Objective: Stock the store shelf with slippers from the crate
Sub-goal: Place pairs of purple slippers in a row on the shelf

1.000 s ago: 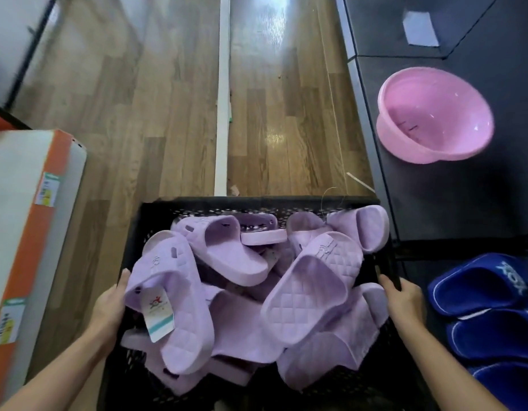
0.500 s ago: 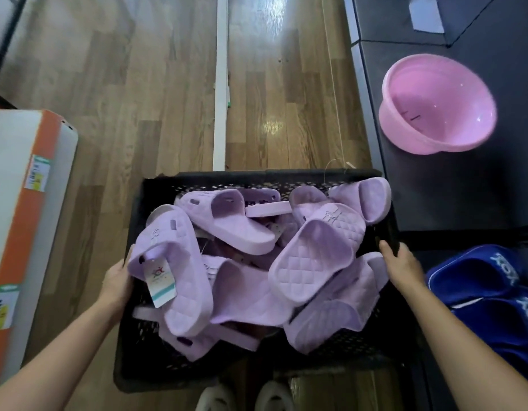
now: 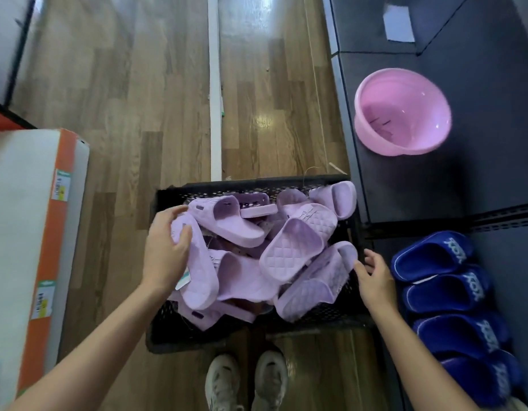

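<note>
I see the left hand [image 3: 166,250] curled over the upper end of a tagged slipper [image 3: 200,274] at the left side of the black crate [image 3: 256,185], thumb on top. The crate stands on the wooden floor [image 3: 123,114], heaped with lilac slippers [image 3: 292,250]. The right hand [image 3: 375,281] hovers just beside the crate's right wall, fingers loosely spread, fingertips near a quilted slipper. On my right, blue slippers [image 3: 440,295] lie in a row on the dark shelf [image 3: 494,173], with a pink basin [image 3: 402,114] farther along it.
</note>
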{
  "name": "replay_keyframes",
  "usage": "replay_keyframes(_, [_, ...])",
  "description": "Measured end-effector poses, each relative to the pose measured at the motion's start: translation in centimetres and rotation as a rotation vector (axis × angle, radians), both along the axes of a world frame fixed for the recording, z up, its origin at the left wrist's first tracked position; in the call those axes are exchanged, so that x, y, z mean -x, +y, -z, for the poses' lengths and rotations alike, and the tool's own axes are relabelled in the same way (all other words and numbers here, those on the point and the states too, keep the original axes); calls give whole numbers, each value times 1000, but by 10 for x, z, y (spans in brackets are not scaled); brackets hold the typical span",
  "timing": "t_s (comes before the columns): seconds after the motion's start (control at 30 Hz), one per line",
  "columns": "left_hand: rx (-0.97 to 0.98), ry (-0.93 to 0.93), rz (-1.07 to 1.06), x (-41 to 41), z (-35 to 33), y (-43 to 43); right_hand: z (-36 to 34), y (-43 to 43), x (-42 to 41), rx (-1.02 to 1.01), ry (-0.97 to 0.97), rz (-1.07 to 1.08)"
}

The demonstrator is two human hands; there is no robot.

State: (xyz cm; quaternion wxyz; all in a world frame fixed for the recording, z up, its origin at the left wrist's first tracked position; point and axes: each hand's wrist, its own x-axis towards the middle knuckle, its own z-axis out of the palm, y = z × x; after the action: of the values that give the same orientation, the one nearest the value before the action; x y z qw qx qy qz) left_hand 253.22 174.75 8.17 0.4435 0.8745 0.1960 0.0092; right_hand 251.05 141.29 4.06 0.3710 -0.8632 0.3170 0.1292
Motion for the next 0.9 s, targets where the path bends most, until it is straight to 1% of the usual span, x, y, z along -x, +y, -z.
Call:
replay_keyframes(0.07, [78, -8, 150, -8, -14, -31, -7, 2, 7, -38, 38, 80])
replay_keyframes(0.13, [133, 27, 282, -14, -14, -59, -6, 2, 15, -88, 93, 158])
replay_keyframes(0.23, [199, 143, 452, -22, 1, -97, 0, 6, 27, -287, 207, 326])
replay_keyframes(0.3, [196, 256, 536, -28, 15, -119, 4, 13, 34, -433, 320, 439])
replay_keyframes(0.37, [155, 350, 612, -34, 29, -137, 9, 20, 37, -530, 425, 527])
replay_keyframes(0.43, [136, 401, 645, -41, 41, -151, 19, 24, 41, -639, 470, 622])
replay_keyframes(0.5, [197, 415, 629, -46, 51, -160, 28, 28, 40, -779, 433, 722])
replay_keyframes(0.57, [360, 455, 548, -50, 55, -169, 34, 33, 36, -904, 351, 865])
replay_keyframes(0.67, [695, 599, 266, -56, 59, -182, 39, 39, 28, -1041, 256, 1116])
replay_keyframes(0.7, [768, 634, 187, -58, 61, -186, 39, 41, 26, -1076, 229, 1177])
replay_keyframes(0.8, [860, 662, 62, -60, 66, -196, 42, 46, 20, -1138, 167, 1283])
replay_keyframes(0.9, [856, 646, -7, -61, 65, -200, 43, 49, 13, -1166, 109, 1308])
